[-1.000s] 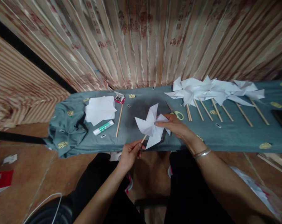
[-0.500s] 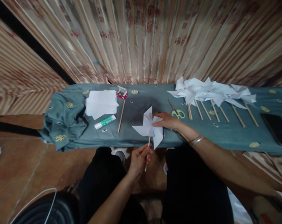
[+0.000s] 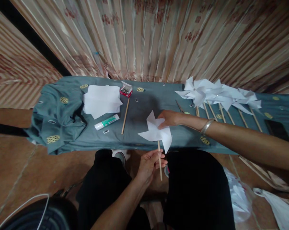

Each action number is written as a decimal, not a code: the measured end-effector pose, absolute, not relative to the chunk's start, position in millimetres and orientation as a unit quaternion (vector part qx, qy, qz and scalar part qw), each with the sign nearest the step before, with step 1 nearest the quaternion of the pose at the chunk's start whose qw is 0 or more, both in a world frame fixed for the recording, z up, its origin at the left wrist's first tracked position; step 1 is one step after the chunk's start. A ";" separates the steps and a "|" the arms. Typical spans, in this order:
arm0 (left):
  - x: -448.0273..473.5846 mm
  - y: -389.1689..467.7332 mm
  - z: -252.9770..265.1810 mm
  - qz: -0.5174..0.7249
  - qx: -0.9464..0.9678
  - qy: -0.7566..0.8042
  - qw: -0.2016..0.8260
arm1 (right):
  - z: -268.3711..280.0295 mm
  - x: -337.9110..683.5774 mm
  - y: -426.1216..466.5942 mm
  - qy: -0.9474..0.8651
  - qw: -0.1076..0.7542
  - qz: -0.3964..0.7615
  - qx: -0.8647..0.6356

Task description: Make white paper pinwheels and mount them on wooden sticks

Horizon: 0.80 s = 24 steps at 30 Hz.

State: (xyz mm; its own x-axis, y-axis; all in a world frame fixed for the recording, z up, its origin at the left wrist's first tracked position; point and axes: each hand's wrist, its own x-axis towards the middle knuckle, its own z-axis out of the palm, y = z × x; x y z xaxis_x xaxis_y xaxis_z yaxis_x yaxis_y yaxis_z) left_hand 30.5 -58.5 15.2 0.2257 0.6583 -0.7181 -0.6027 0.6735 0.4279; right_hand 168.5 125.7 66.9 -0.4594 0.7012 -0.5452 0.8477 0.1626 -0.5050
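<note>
A white paper pinwheel (image 3: 156, 131) on a thin wooden stick (image 3: 159, 145) is between my hands, over the table's front edge. My left hand (image 3: 150, 163) pinches the stick below the paper blades. With its fingertips, my right hand (image 3: 169, 118) grips the right side of the pinwheel head; the fingers behind the paper are hidden. A loose wooden stick (image 3: 125, 116) lies to the left, below a small open red box (image 3: 126, 91) of metal pins. Beyond my right forearm, the scissors (image 3: 179, 106) are mostly covered.
Several finished pinwheels (image 3: 216, 92) lie in an overlapping row at the back right. On the left are a stack of white paper (image 3: 101, 99) and a glue stick (image 3: 107, 122). A dark phone (image 3: 277, 130) lies far right. A pleated curtain (image 3: 144, 38) hangs behind the table.
The camera view has shifted slightly. Both hands and the pinwheel have moved a little to the right, and my right forearm now covers most of the scissors. Both grips stay on the pinwheel.
</note>
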 end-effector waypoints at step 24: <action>33.6 -59.3 16.5 0.398 -0.001 0.474 0.786 | 75.2 163.2 133.4 0.786 0.221 -0.337 0.468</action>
